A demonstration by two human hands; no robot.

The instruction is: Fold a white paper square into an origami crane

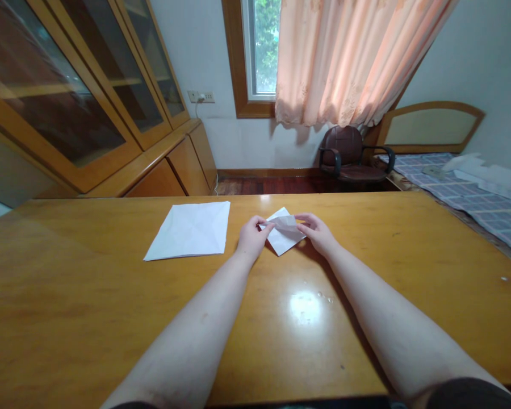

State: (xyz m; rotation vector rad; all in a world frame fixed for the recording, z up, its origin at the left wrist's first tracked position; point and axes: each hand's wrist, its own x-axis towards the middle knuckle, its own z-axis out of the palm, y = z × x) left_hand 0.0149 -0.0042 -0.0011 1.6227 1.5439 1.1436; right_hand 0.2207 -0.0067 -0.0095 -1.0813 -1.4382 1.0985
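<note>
A small folded sheet of white paper [281, 243] is held between my two hands over the wooden table [255, 318], its lower corner pointing toward me. My left hand [253, 237] pinches the paper's left corner between thumb and fingers. On the other side, my right hand [317, 232] has thumb and fingers closed at the right corner. A flap across the paper's middle stands raised between the hands and looks greyer than the rest. To the left lies a larger stack of white paper sheets [191, 230], flat and apart from both hands.
A glass-fronted cabinet [153, 150] stands beyond the table's left side. Past the far edge are a brown armchair [344, 150] and a pink curtain [332, 62]. At the right is a bed [460, 187] with a checked cover. A white scrap [504, 279] lies near the table's right edge.
</note>
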